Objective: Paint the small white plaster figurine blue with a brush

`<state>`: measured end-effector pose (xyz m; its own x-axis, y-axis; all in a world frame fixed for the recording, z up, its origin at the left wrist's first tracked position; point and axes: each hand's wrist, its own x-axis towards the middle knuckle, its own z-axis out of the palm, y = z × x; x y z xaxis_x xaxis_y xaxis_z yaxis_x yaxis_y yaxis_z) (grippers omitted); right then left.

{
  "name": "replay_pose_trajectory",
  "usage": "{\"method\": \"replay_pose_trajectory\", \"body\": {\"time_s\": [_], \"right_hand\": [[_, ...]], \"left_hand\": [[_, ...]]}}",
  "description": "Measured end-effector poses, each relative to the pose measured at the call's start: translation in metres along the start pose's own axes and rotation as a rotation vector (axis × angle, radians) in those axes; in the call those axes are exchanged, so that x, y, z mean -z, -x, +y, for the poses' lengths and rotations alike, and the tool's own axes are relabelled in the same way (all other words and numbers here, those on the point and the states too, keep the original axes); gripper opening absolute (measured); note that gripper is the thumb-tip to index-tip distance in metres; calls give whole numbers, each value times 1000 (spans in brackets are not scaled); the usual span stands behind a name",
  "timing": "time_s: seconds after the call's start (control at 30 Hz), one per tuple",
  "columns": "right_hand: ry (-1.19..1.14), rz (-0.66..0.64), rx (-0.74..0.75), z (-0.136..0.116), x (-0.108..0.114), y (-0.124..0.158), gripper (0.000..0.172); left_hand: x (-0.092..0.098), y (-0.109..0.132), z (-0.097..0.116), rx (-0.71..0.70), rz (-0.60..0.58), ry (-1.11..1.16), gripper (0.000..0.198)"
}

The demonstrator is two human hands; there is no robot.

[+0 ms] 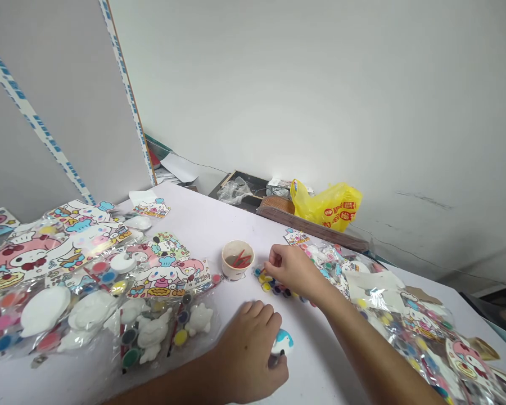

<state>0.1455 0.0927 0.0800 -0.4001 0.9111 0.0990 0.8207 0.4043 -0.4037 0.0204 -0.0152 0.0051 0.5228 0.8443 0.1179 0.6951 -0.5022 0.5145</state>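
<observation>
My left hand (pixel 253 351) is curled round a small white plaster figurine with blue paint (pixel 283 341), resting at the table's near middle; much of the figurine is hidden by my fingers. Above and to the right, my right hand (pixel 290 269) is closed in a pinch over a cluster of small paint pots (pixel 276 286) in blue, yellow and other colours. Whatever sits between those fingertips is too small to make out. Just left of the pots stands a white paper cup (pixel 237 260) holding liquid and red sticks that look like brush handles.
Clear bags of white plaster figures and paint pots (pixel 93 312) cover the left side, with printed cartoon cards (pixel 164 278) among them. More such bags (pixel 388 315) lie along the right. A yellow plastic bag (pixel 329 207) sits beyond the far edge, before the wall.
</observation>
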Motion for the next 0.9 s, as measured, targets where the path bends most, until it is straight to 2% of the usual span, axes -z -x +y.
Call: {"method": "replay_pose_trajectory", "body": {"time_s": [0.2, 0.37, 0.47, 0.6, 0.73, 0.9], "right_hand": [[-67, 49, -84, 4, 19, 16, 21], [-283, 171, -78, 23, 29, 60, 25], [-461, 257, -123, 39, 17, 102, 28], [-653, 418, -175, 58, -15, 154, 28], [-775, 353, -261, 68, -41, 176, 31], [-854, 245, -309, 71, -50, 176, 33]], "left_hand": [[0, 1, 0, -2, 10, 3, 17], [1, 1, 2, 4, 9, -9, 23], [1, 1, 2, -15, -5, -36, 23], [-1, 0, -1, -32, -17, -43, 22], [-4, -1, -4, -38, -9, -30, 23], [-7, 2, -6, -64, 13, -20, 20]]}}
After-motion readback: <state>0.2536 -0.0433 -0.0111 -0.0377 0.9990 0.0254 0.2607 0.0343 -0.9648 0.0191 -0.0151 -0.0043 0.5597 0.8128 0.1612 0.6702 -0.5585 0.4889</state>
